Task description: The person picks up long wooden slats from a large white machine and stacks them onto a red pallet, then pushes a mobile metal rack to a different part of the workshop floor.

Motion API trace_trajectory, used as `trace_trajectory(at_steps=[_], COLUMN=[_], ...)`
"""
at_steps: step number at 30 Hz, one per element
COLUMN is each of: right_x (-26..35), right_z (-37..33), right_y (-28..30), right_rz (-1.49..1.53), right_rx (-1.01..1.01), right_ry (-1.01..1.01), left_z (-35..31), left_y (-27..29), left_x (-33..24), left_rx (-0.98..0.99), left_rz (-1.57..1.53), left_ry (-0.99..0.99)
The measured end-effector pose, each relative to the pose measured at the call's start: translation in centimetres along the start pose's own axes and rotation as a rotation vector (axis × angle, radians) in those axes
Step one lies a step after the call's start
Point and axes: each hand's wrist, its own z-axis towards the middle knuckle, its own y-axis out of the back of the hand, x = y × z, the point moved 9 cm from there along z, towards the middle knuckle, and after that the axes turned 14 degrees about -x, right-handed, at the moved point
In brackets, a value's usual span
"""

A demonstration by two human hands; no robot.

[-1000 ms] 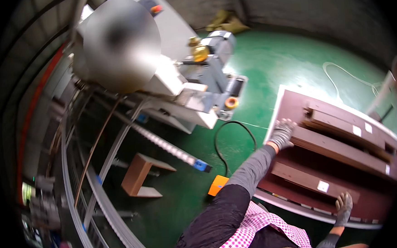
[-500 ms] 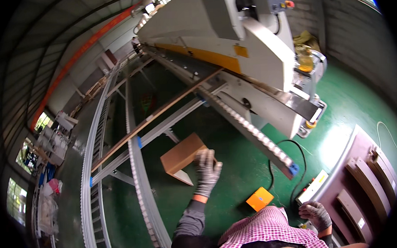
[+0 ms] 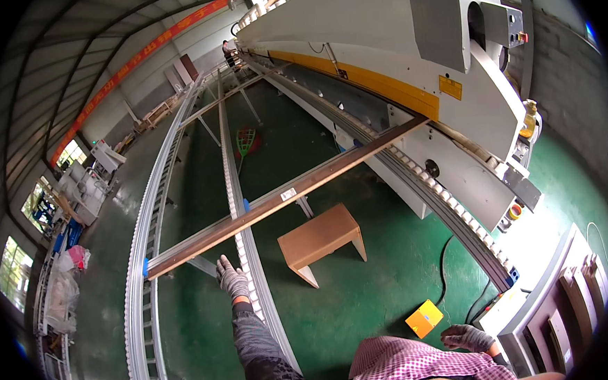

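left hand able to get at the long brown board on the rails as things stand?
Probably yes. The left hand is stretched out with its fingertips just short of the board, which lies across the rails. Nothing sits between them; contact cannot be told.

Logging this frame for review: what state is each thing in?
Long brown wooden strip: lying across the roller rails, far end at the machine.
Left hand: gloved, fingers spread, by the strip's near end; contact unclear.
Right hand: gloved, low, holding nothing visible.
Small brown wooden stool: upright on the floor.
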Motion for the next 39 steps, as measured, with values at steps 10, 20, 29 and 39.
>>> trace_trajectory(at_steps=[10,20,29,39], right_x=[-0.4,3.6,8.2,10.8], right_z=[2.1,4.0,14.2,4.0], right_y=[-1.0,-3.9,-15.9,-17.7], right_rz=[0.118,-0.048,0.845,1.148], right_rx=[-0.064,0.033,0.496,0.676], right_ry=[-0.049,0.014,-0.112,-0.116], left_z=[5.3,0.2,-16.3,-19.3], left_y=[-4.3,-4.1,11.9,17.2], left_x=[0.4,2.0,8.6,18.6], left_rx=[0.294,0.390,0.280,0.065], left_rz=[0.326,0.218,0.162,0.328], left_ry=[-0.135,-0.208,-0.298,-0.605])
